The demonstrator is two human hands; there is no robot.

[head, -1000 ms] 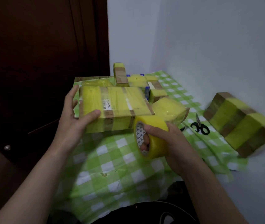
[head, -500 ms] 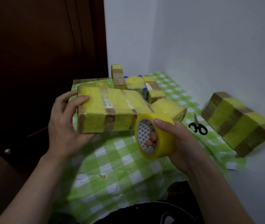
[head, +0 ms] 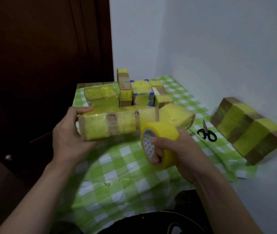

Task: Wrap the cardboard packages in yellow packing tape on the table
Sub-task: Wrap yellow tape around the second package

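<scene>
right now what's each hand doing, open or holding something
Left hand: closed around the end of the taped cardboard package, held above the table.
Right hand: closed on the yellow tape roll, fingers through its core.

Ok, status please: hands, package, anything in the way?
Left hand grips package, held up. Right hand holds tape roll at its right end. Scissors lie aside, nothing blocking.
</scene>
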